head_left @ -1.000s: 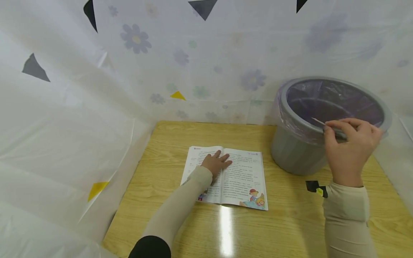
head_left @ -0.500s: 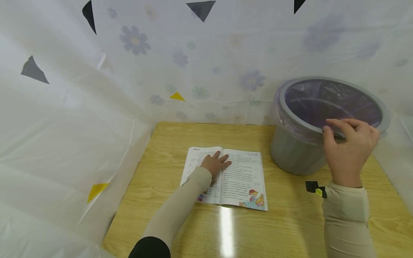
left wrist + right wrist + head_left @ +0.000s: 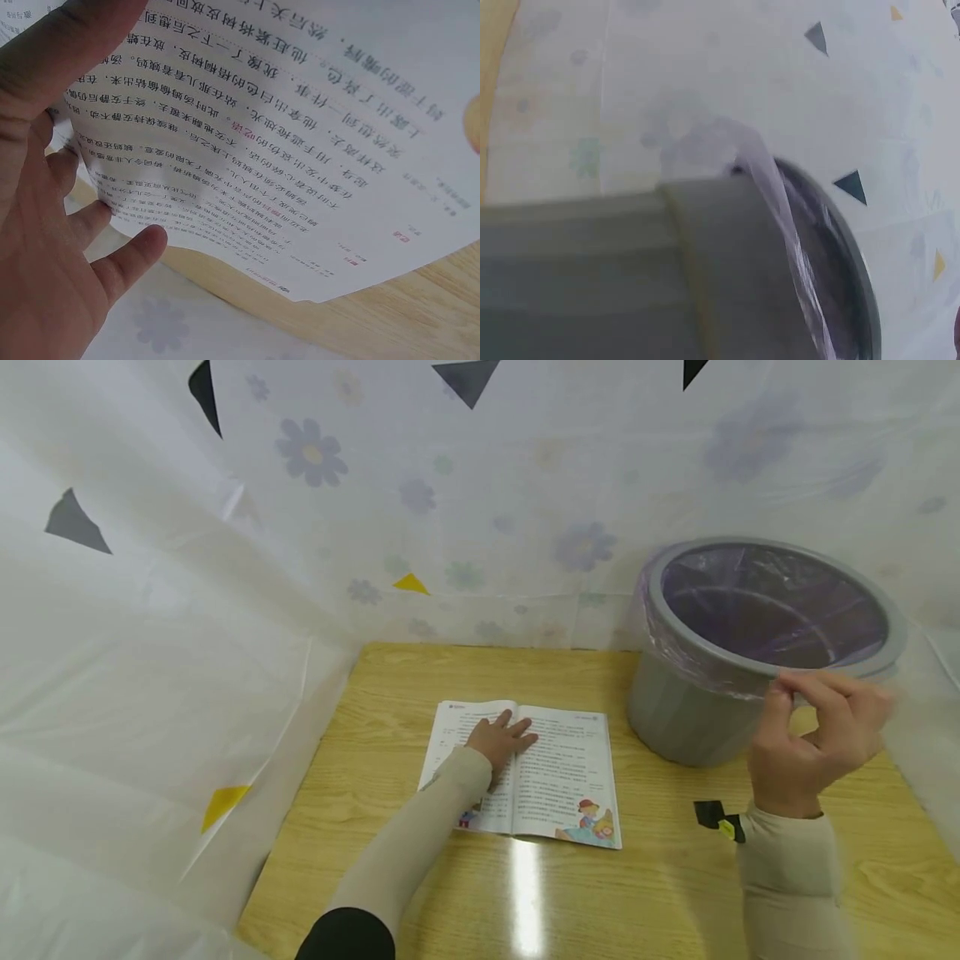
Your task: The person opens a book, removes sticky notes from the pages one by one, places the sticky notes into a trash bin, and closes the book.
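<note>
An open book [image 3: 566, 760] with printed text and coloured drawings lies on the table. My left hand [image 3: 501, 745] rests on it near the fold, fingers spread; the left wrist view shows that hand [image 3: 52, 247] beside the printed page [image 3: 300, 142]. At the front rim of a grey trash bin [image 3: 690, 722] is my right hand [image 3: 817, 735], slightly blurred. Its thumb and index fingertips come together, the other fingers loosely curled, and nothing shows between them. The bin [image 3: 735, 262] fills the lower right wrist view, its plastic liner [image 3: 784, 206] folded over the rim.
The wooden table [image 3: 420, 668] is bounded at the left and back by a white sheet [image 3: 487, 510] with flowers and triangles. A small black and yellow piece [image 3: 708, 814] sits by the right sleeve [image 3: 787, 868].
A thin white stick-like piece, pinched in my right fingers over the bin a second ago, has been let go. The right hand has then moved down, back towards me. My left hand stays put.
</note>
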A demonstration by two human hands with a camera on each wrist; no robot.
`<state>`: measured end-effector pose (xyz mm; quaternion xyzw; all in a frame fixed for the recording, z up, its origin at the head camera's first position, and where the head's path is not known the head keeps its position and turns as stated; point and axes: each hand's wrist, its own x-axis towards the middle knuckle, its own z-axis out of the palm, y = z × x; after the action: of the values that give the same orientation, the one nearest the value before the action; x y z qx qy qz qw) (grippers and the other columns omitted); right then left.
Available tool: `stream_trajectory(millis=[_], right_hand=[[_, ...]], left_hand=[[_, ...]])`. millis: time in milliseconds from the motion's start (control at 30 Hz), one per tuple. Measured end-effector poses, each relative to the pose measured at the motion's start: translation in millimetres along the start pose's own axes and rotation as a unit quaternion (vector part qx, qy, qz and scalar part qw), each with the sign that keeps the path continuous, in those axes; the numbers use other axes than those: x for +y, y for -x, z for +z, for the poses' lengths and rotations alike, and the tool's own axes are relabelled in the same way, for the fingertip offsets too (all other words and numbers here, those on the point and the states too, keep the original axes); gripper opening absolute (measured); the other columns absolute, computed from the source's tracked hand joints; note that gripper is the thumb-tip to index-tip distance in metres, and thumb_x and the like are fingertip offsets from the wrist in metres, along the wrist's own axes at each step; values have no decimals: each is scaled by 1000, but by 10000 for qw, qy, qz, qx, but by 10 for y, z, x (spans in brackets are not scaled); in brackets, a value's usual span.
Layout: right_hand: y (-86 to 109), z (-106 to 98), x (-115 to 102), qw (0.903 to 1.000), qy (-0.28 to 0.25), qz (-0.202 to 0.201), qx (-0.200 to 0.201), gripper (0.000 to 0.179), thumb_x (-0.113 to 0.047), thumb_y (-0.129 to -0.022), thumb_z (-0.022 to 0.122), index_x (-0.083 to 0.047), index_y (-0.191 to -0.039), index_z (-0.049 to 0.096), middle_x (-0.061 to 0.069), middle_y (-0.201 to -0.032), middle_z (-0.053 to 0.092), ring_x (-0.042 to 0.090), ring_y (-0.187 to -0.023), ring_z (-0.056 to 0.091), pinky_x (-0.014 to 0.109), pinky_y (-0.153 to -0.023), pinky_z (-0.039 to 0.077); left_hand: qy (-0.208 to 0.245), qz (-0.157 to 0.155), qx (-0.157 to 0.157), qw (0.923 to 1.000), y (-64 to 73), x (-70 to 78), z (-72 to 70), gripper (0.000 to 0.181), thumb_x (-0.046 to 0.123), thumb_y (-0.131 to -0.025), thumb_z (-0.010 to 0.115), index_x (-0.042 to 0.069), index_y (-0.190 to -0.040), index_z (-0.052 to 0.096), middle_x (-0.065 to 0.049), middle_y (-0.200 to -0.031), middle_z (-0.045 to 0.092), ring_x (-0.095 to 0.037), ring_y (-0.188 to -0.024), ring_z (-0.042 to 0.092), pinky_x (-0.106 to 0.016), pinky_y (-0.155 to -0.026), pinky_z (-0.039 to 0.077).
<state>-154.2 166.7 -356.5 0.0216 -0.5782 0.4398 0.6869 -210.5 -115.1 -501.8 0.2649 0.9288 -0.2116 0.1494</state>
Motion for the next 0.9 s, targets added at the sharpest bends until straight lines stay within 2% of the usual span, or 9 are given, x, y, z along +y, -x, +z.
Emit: stream_trajectory(millis=[100, 200, 400, 500, 567, 633, 700, 767, 900], right_hand=[[183, -10, -80, 9992, -392, -97, 70, 20, -9, -76, 66, 9, -67, 68, 24, -68, 59, 22, -75, 53, 25, -85, 39], [396, -20, -140, 9959, -846, -177, -269, 19, -7, -77, 68, 9, -66, 67, 24, -65, 57, 26, -71, 52, 22, -82, 41], [767, -119, -173, 9791, -1127, -123, -1689, 18, -3, -82, 65, 12, -72, 68, 26, -69, 56, 27, -74, 52, 16, -82, 40], [943, -194, -111, 9653, -1067, -78, -2382, 20, -5, -85, 65, 12, -76, 69, 26, -73, 58, 29, -78, 52, 15, -84, 40], [1069, -234, -65, 9505, -953, -11, -2958, 17, -6, -86, 65, 9, -79, 71, 24, -78, 62, 29, -81, 52, 16, -85, 40], [1206, -265, -43, 9290, -767, 56, -3621, 11, -4, -85, 67, 4, -84, 73, 20, -85, 66, 29, -85, 54, 19, -84, 41], [1355, -294, -39, 8984, -497, 125, -4363, 7, -3, -84, 69, -2, -88, 74, 14, -91, 68, 27, -89, 56, 25, -83, 43], [1514, -321, -49, 8601, -177, 176, -5095, 10, -3, -83, 72, -7, -93, 74, 9, -98, 68, 26, -94, 57, 29, -80, 47], [1831, -382, -56, 7770, 399, 362, -6272, 20, -9, -83, 76, -9, -103, 72, 8, -111, 66, 29, -108, 59, 44, -88, 53]], left_hand=[[158, 14, -59, 9999, 18, -19, -2, 112, 23, -74, 88, 40, -158, 17, 12, -168, 9, -24, -157, 13, -45, -120, 38], [294, -5, -45, 9996, 20, -37, -1, 115, 24, -69, 91, 40, -158, 19, 12, -168, 10, -24, -157, 13, -45, -121, 37], [165, 4, -63, 9998, 5, -16, 13, 113, 25, -73, 89, 41, -158, 16, 12, -168, 9, -23, -157, 12, -44, -120, 38], [135, -10, -97, 9999, -14, 2, 30, 113, 26, -73, 89, 41, -158, 15, 12, -169, 8, -24, -157, 11, -44, -119, 39], [140, -57, -77, 9999, -31, 5, 43, 113, 25, -73, 89, 41, -158, 16, 13, -168, 8, -23, -157, 11, -44, -119, 39], [71, -79, -61, 9999, -53, 6, 51, 113, 25, -73, 89, 42, -158, 15, 13, -168, 8, -23, -157, 11, -44, -119, 39], [27, -95, -50, 9999, -68, 10, 46, 113, 26, -74, 88, 43, -158, 15, 14, -168, 8, -23, -157, 11, -43, -120, 39], [-23, -87, -57, 9999, -76, 17, 35, 111, 26, -76, 87, 43, -158, 13, 14, -169, 7, -22, -157, 11, -43, -120, 38], [-39, -39, -11, 10000, -83, 30, 11, 107, 24, -79, 84, 43, -158, 13, 14, -169, 7, -22, -157, 11, -42, -121, 38]])
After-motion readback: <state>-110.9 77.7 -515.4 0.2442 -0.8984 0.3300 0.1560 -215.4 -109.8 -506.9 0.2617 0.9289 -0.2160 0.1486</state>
